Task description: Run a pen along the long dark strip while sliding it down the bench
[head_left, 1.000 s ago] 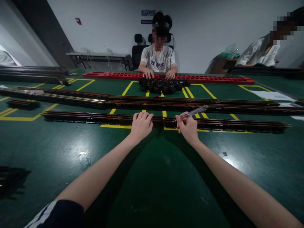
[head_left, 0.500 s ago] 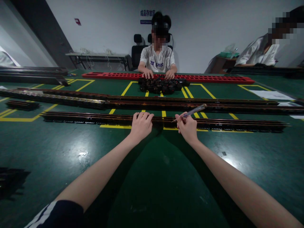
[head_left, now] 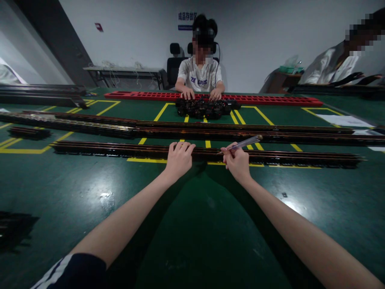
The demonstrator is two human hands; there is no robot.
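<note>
A long dark strip (head_left: pixel 126 151), or a bundle of thin strips, lies crosswise on the green table in front of me. My left hand (head_left: pixel 179 161) is closed over its near side, fingers curled across the top and thumb toward the middle. To the right, my right hand (head_left: pixel 238 162) pinches a small screwdriver (head_left: pixel 247 141) with a clear handle. Its thin tip slants down and left to the strip's upper face. Whether the tip touches is too fine to tell.
Behind lie more long dark strips (head_left: pixel 210 130) and a heap of black parts (head_left: pixel 207 107) under a co-worker's hands (head_left: pixel 188 93). A long red slotted rack (head_left: pixel 270 99) runs beyond. White papers (head_left: pixel 343 120) lie at right, dark pieces (head_left: pixel 15 228) at lower left.
My hands, the strip and the screwdriver stay nearly in place; the screwdriver's handle end sits slightly lower. At the far right, a person has shifted, and dark strips now show raised there.
</note>
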